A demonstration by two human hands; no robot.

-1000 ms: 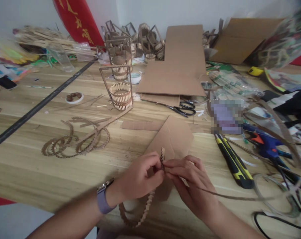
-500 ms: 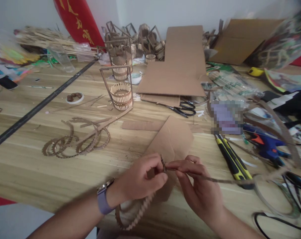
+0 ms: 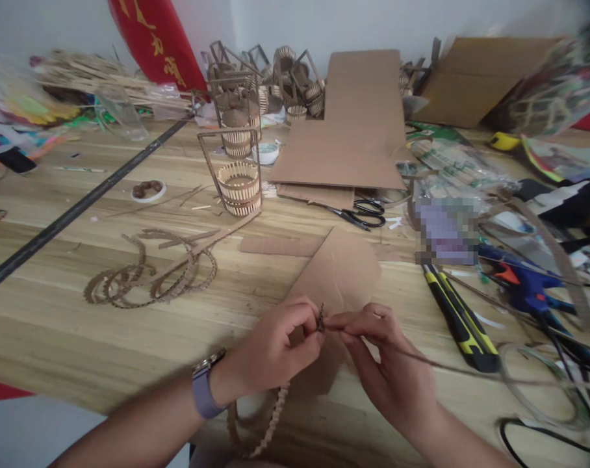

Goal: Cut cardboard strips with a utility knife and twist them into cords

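Note:
My left hand, wearing a watch with a purple band, pinches a narrow corrugated cardboard strip. Part of this strip hangs in a loop below the hand. Close beside it, the fingertips of my right hand are closed on a thin brown length of strip that runs out to the right. Between the two hands a short folded bit of strip stands up at the left fingertips. Under both hands lies a piece of brown cardboard on the wooden table.
Curled cardboard strips lie left. Small baskets with tall handles stand behind, near a large cardboard sheet and black scissors. To the right are a yellow-black utility knife, a blue glue gun and cables.
The left fingertips have drawn in tighter on the strip. Its hanging loop has narrowed and swung left. The length beyond my right hand now hangs slightly lower.

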